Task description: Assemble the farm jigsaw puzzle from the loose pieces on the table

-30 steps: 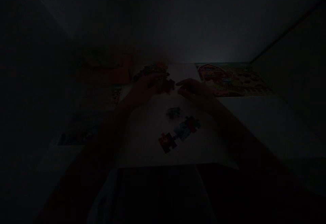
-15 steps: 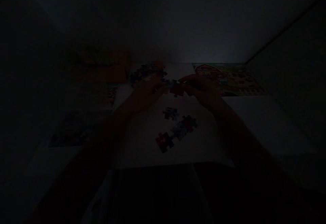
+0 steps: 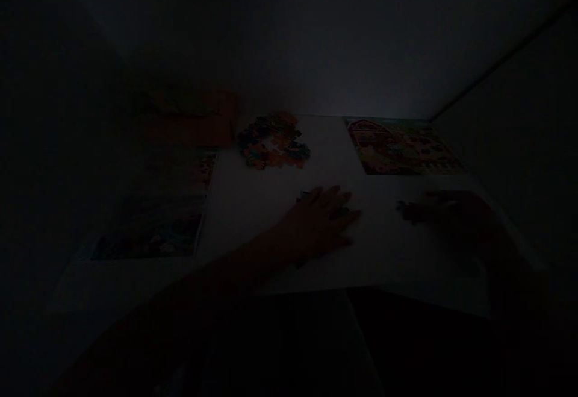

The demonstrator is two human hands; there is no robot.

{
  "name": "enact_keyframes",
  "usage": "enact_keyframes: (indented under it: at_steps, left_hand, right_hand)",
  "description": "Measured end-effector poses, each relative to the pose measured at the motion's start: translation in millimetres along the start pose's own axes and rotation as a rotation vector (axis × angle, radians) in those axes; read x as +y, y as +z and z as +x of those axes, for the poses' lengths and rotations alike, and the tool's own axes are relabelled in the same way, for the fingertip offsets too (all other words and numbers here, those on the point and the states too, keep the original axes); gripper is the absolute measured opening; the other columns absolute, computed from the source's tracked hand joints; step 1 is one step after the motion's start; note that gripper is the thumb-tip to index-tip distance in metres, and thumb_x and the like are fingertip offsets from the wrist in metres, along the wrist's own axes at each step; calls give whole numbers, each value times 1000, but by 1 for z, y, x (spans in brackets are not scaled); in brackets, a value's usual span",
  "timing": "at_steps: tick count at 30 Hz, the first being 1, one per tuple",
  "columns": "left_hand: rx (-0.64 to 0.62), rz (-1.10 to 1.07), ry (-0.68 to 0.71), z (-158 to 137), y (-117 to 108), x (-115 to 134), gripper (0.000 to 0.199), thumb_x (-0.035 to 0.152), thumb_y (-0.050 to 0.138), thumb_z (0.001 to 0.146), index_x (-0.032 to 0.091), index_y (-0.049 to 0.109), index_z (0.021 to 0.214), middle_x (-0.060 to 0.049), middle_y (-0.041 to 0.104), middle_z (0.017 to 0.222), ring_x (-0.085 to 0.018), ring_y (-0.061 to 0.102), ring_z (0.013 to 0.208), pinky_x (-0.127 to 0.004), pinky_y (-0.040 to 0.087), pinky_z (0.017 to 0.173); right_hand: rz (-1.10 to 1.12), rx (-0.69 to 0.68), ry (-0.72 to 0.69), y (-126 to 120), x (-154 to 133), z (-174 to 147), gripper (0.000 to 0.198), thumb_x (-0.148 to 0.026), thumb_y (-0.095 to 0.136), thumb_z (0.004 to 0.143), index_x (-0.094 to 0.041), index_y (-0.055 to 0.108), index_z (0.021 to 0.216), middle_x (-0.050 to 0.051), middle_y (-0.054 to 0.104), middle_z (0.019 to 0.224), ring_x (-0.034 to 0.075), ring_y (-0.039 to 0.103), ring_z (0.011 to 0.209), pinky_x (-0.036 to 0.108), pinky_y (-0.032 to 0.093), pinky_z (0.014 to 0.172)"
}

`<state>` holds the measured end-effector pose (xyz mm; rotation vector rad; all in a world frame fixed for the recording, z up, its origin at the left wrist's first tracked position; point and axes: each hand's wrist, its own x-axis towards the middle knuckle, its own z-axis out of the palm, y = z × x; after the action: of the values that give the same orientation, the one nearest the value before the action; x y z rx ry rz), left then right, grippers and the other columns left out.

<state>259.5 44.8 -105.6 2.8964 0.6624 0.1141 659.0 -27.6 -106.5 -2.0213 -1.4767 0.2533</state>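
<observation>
My left hand [image 3: 318, 219] lies flat with its fingers spread over several jigsaw puzzle pieces [image 3: 305, 194] on the white sheet [image 3: 257, 204]. Most of those pieces are covered by the palm and fingers. Off to the right, my right hand [image 3: 465, 219] is blurred and dark, its fingers closed on a jigsaw puzzle piece [image 3: 407, 211] that sticks out to the left of the fingertips. Whether it is one piece or a few joined ones, I cannot make out. Beyond my left hand sits a pile of loose puzzle pieces [image 3: 275, 159].
The scene is very dark. A printed farm picture [image 3: 406, 147] lies at the back right, and another colourful picture [image 3: 149, 228] at the left. An orange box [image 3: 217, 120] stands at the back left, near the wall [image 3: 325, 41]. The table's front edge is below my hands.
Both hands were together near the pile, holding puzzle pieces. The left has come nearer and spread over the pieces on the sheet; the right has moved far right with a jigsaw puzzle piece.
</observation>
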Motion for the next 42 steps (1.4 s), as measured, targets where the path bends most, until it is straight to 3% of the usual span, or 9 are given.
enact_keyframes:
  at_steps: [4,8,12,16,20,23,31,37,42]
  left_hand:
    - [-7,11,-197,-2,-11,-23,65,57,44,125,32,46,186,-11,32,197,-37,30,183,-59,33,145]
    - [-41,11,-385,-10,-26,-38,64,44,46,124,24,46,185,-18,29,197,-42,29,183,-63,36,142]
    - [-104,-12,-345,-21,-38,-44,66,42,55,122,22,46,184,-22,32,195,-43,32,181,-67,40,137]
    - [-108,-60,-259,-28,-52,-57,65,46,75,112,25,62,172,-23,48,186,-45,48,170,-66,47,131]
    - [-23,-166,-238,-30,-68,-78,30,45,72,113,24,87,129,-15,80,147,-37,73,138,-53,57,118]
    - [128,-203,-384,-30,-75,-95,27,45,72,112,22,86,111,-12,85,117,-33,79,115,-46,62,104]
    - [293,-148,-683,-31,-72,-117,26,45,70,113,22,83,117,-11,85,116,-28,79,105,-37,59,94]
    - [307,-131,-810,-31,-73,-124,38,33,42,124,21,78,123,-13,83,125,-29,78,111,-40,59,97]
    - [322,-93,-943,-35,-72,-137,43,33,36,125,20,75,135,-17,83,128,-33,79,114,-45,59,97]
  right_hand:
    - [12,18,30,24,-50,15,33,-71,89,89,-41,80,99,18,81,98,37,74,75,57,54,64]
    - [115,-156,-329,89,-147,54,43,-72,79,97,-31,82,108,13,82,101,35,77,84,54,62,76]
    - [12,-163,-437,163,-212,84,55,-68,77,103,-23,81,133,18,79,132,34,79,97,52,65,88]
    - [-103,-145,-438,199,-230,91,70,-76,86,92,-24,81,139,20,71,151,39,79,108,52,66,88]
    - [-21,-181,-472,200,-224,93,52,-63,86,97,-23,82,130,20,75,139,40,79,116,57,64,103]
    - [85,-223,-476,199,-217,95,45,-56,89,96,-23,82,126,18,77,136,37,79,117,54,63,105]
    - [168,-174,-428,211,-216,92,54,-58,93,91,-29,77,133,14,80,137,37,76,113,60,61,104]
    - [252,0,-753,186,-222,87,70,-50,89,96,-28,65,158,17,75,143,37,74,108,65,60,107]
    - [353,-12,-867,169,-232,75,74,-50,85,100,-37,59,168,14,75,143,35,73,104,64,66,99]
